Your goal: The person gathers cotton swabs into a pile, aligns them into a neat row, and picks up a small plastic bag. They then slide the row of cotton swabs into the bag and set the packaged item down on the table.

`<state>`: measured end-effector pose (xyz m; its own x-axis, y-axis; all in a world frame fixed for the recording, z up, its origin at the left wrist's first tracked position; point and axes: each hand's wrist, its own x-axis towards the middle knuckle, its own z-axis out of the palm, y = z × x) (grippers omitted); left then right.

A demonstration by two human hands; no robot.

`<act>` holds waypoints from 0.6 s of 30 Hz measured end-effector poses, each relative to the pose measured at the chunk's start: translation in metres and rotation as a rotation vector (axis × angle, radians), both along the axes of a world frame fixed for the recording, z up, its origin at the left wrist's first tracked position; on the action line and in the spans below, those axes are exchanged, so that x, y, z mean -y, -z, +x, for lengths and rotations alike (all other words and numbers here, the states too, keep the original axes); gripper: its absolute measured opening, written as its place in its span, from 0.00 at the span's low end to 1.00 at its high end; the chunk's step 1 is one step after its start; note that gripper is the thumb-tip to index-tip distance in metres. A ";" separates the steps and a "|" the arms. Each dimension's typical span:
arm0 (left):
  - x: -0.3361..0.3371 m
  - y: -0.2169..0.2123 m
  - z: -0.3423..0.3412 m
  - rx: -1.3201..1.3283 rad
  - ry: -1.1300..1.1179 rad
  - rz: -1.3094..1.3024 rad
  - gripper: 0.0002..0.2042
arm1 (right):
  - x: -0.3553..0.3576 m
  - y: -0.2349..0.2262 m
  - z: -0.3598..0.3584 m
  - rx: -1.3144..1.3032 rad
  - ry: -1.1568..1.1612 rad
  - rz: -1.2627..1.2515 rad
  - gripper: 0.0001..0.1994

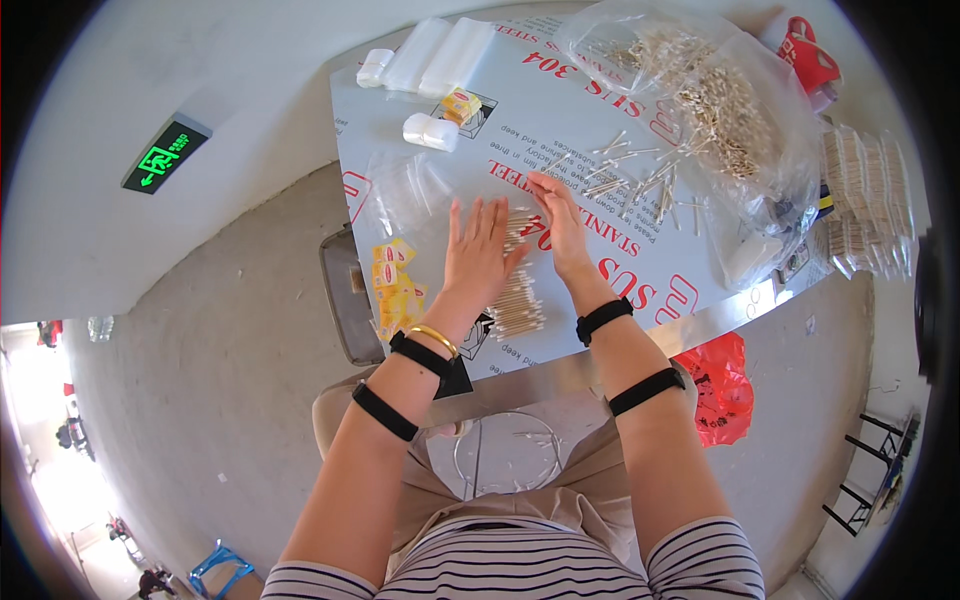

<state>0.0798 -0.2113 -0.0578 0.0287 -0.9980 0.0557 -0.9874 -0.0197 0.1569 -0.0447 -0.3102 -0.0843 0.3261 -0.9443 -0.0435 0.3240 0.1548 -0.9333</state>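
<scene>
A neat pile of cotton swabs (517, 305) lies on the metal-topped table in front of me, its sticks lined up side by side. My left hand (476, 250) rests flat on the left of the pile with its fingers stretched out, hiding some of the swabs. Just right of the pile, my right hand (563, 228) stands on edge with straight fingers, its tips near the far end of the swabs. Neither hand grasps anything. Beyond the right hand, loose cotton swabs (655, 185) are strewn near a large clear bag (740, 115) full of them.
Yellow printed cards (396, 290) and clear plastic sleeves (408, 192) lie at left. Farther back are stacked clear bags (440, 58), a white bundle (431, 132) and a small yellow pack (461, 105). Packed swabs (868, 195) stand far right. A red bag (718, 388) hangs below the table edge.
</scene>
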 end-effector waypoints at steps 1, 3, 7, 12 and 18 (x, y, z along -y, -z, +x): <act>-0.003 -0.003 0.000 -0.023 -0.015 0.006 0.37 | -0.001 0.000 0.002 -0.029 -0.029 -0.037 0.18; -0.010 -0.007 0.006 -0.045 -0.033 0.015 0.36 | -0.001 0.002 0.004 -0.055 -0.062 -0.071 0.18; -0.031 -0.012 0.028 -0.476 -0.189 -0.149 0.35 | -0.002 0.003 0.007 -0.048 -0.087 -0.087 0.18; -0.041 -0.002 0.016 -1.104 -0.281 -0.352 0.33 | -0.007 0.000 0.015 -0.080 -0.139 -0.124 0.19; -0.033 0.006 0.008 -1.005 -0.274 -0.372 0.32 | -0.006 -0.011 0.018 -0.062 -0.095 -0.122 0.17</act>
<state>0.0881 -0.1785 -0.0638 0.4467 -0.8767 0.1784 -0.3766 -0.0034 0.9264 -0.0262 -0.3038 -0.0731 0.4145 -0.9088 0.0466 0.2548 0.0667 -0.9647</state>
